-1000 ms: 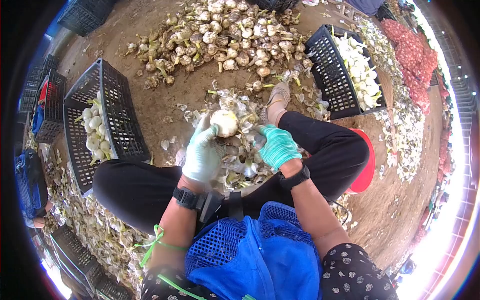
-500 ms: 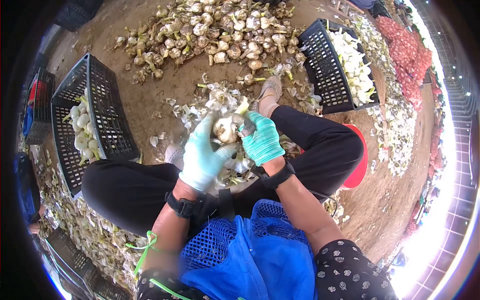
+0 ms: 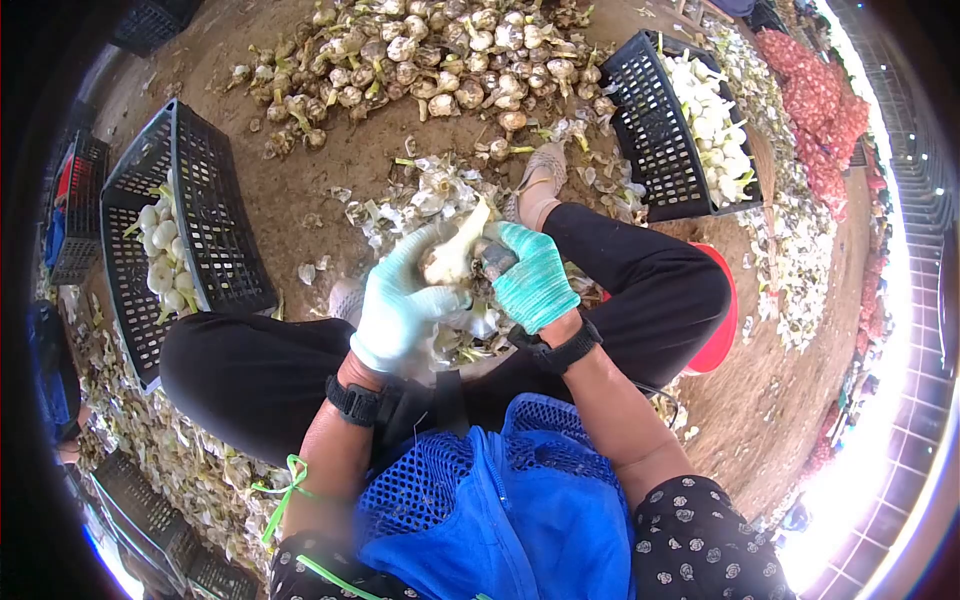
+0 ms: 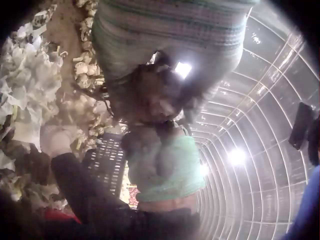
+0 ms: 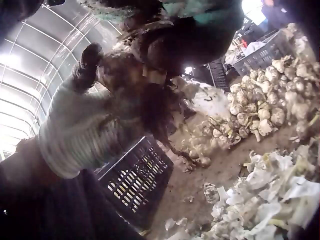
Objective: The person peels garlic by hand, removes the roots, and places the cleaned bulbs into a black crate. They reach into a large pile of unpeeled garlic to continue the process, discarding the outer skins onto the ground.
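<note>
In the head view a garlic bulb (image 3: 452, 258) with a pale stem pointing up and right is between the two gloved hands, above a heap of peeled skins (image 3: 440, 190). The left hand (image 3: 400, 305), in a whitish-green glove, grips the bulb from the left, fingers behind and thumb in front. From the right, the right hand (image 3: 537, 285), in a green-striped glove, pinches at the bulb's side with dark-stained fingertips (image 3: 497, 260). The right wrist view shows the left hand (image 5: 85, 125) with its thumb raised against the bulb. Shadow hides much of the contact in both wrist views.
A pile of unpeeled garlic (image 3: 430, 60) lies ahead on the dirt floor. Black crates with white garlic stand left (image 3: 215, 220) and right (image 3: 640, 130). A red tub (image 3: 722, 320) is beside the right knee, and red net sacks (image 3: 810, 100) lie farther right.
The right hand has come in from the right to the bulb. The left hand has turned the bulb, so its stem now points up and right.
</note>
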Demonstrator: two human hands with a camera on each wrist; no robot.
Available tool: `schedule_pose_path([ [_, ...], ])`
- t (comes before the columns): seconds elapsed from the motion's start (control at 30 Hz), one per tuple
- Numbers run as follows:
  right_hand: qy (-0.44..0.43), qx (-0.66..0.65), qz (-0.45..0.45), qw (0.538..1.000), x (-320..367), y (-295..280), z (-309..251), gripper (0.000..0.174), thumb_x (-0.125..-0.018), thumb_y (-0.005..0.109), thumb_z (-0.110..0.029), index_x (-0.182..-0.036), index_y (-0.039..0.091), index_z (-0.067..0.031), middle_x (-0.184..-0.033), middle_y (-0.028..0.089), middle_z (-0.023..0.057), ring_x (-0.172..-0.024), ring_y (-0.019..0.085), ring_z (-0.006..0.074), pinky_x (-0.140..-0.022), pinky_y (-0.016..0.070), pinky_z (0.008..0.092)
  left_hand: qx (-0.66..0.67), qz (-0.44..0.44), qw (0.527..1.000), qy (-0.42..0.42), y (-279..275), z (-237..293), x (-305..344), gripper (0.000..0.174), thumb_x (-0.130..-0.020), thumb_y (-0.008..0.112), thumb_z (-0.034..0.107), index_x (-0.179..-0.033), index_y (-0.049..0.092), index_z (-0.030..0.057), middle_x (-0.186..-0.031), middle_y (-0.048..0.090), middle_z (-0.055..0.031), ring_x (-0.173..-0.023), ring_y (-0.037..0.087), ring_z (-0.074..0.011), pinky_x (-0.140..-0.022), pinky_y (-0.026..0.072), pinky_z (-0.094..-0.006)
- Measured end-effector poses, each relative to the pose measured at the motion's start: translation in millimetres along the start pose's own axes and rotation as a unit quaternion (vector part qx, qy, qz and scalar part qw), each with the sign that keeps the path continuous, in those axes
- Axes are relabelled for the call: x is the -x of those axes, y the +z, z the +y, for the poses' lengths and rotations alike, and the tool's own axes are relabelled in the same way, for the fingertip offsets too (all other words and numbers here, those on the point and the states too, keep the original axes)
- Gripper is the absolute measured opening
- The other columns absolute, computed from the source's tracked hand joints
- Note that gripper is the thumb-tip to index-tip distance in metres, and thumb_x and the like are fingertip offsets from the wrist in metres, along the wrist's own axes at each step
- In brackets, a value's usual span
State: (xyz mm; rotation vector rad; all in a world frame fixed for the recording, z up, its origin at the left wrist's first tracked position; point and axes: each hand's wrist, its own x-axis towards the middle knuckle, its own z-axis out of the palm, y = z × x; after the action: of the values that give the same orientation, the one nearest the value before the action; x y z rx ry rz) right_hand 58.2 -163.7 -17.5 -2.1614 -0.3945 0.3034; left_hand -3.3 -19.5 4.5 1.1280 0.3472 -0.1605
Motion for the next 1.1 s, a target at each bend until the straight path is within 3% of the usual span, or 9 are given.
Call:
schedule_pose_path([
  [0.23,0.095,-0.21,0.026,0.973,10,0,-12,0.019,-0.063,0.058,-0.005,-0.08,0.056,0.0023,-0.073,0.056,0.0182,-0.067,0.055,0.0312,-0.059,0.044,0.0337,0.382,-0.107,0.911,-0.116,-12,-8,-16,0.047,-0.075,0.048,0.033,-0.108,0.042,0.0001,-0.098,0.053,-0.0161,-0.078,0.055,-0.0253,-0.054,0.0481,-0.0307],
  [0.3,-0.117,0.02,0.112,0.987,11,1,-8,0.018,-0.063,0.058,-0.003,-0.08,0.056,0.0023,-0.076,0.056,0.0177,-0.071,0.055,0.0309,-0.061,0.0436,0.0329,0.448,-0.012,0.872,-0.195,-8,-7,-17,0.048,-0.078,0.044,0.039,-0.109,0.042,0.0022,-0.096,0.053,-0.0158,-0.076,0.055,-0.0257,-0.051,0.0478,-0.032],
  [0.43,-0.042,-0.072,0.101,0.991,10,0,-14,0.018,-0.062,0.059,-0.002,-0.079,0.056,0.0034,-0.082,0.056,0.0178,-0.074,0.054,0.0313,-0.064,0.0436,0.0326,0.177,0.03,0.984,-0.015,3,-20,-11,0.046,-0.079,0.044,0.04,-0.106,0.043,0.0035,-0.089,0.054,-0.0133,-0.068,0.055,-0.0215,-0.047,0.0471,-0.028],
  [0.5,-0.062,-0.064,0.089,0.992,10,-9,-24,0.019,-0.063,0.054,0.002,-0.082,0.055,0.0049,-0.08,0.057,0.016,-0.072,0.056,0.0247,-0.061,0.0433,0.0283,0.195,0.005,0.98,-0.028,1,-16,-11,0.045,-0.079,0.044,0.04,-0.106,0.044,0.0038,-0.086,0.055,-0.0123,-0.064,0.055,-0.0212,-0.045,0.0459,-0.027],
  [0.57,0.112,-0.197,-0.003,0.974,11,-17,-36,0.023,-0.064,0.048,0.006,-0.087,0.054,0.0062,-0.078,0.058,0.0108,-0.07,0.054,0.0142,-0.058,0.0417,0.023,0.23,-0.043,0.971,-0.052,-2,-11,-11,0.043,-0.08,0.043,0.04,-0.104,0.045,0.0043,-0.08,0.056,-0.0102,-0.056,0.055,-0.0207,-0.04,0.0436,-0.0249],
  [0.63,0.03,-0.136,0.017,0.99,14,-10,-15,0.026,-0.066,0.045,0.008,-0.091,0.053,0.0069,-0.077,0.057,0.0056,-0.068,0.049,0.0064,-0.056,0.0396,0.0192,0.287,-0.024,0.952,-0.103,-7,-14,-11,0.043,-0.081,0.041,0.042,-0.103,0.047,0.0058,-0.08,0.057,-0.0083,-0.057,0.055,-0.0192,-0.039,0.0427,-0.0248],
  [0.77,0.164,-0.349,0.021,0.922,19,-1,-7,0.028,-0.068,0.043,0.007,-0.095,0.052,0.0072,-0.08,0.057,0.0044,-0.069,0.049,0.0047,-0.057,0.0395,0.017,0.307,-0.023,0.94,-0.146,-9,-15,-12,0.041,-0.082,0.039,0.043,-0.1,0.049,0.0078,-0.079,0.057,-0.0062,-0.058,0.055,-0.0164,-0.039,0.0425,-0.0259],
  [0.93,0.224,-0.543,0.022,0.809,27,-2,-5,0.028,-0.069,0.043,0.007,-0.096,0.051,0.008,-0.081,0.057,0.0046,-0.068,0.048,0.0034,-0.057,0.039,0.0151,0.093,0.099,0.991,-0.004,-11,-26,-13,0.042,-0.08,0.046,0.037,-0.104,0.045,0.0018,-0.085,0.055,-0.0062,-0.069,0.055,-0.0154,-0.056,0.0468,-0.0263],
  [1.1,0.143,-0.27,-0.026,0.952,24,2,-13,0.025,-0.069,0.044,0.006,-0.093,0.052,0.0072,-0.083,0.057,0.0076,-0.069,0.051,0.0074,-0.058,0.0401,0.0166,-0.067,0.101,0.983,0.14,6,-3,-2,0.045,-0.076,0.056,0.023,-0.111,0.041,-0.0012,-0.092,0.053,-0.0056,-0.081,0.051,-0.0134,-0.074,0.0419,-0.0242],
])
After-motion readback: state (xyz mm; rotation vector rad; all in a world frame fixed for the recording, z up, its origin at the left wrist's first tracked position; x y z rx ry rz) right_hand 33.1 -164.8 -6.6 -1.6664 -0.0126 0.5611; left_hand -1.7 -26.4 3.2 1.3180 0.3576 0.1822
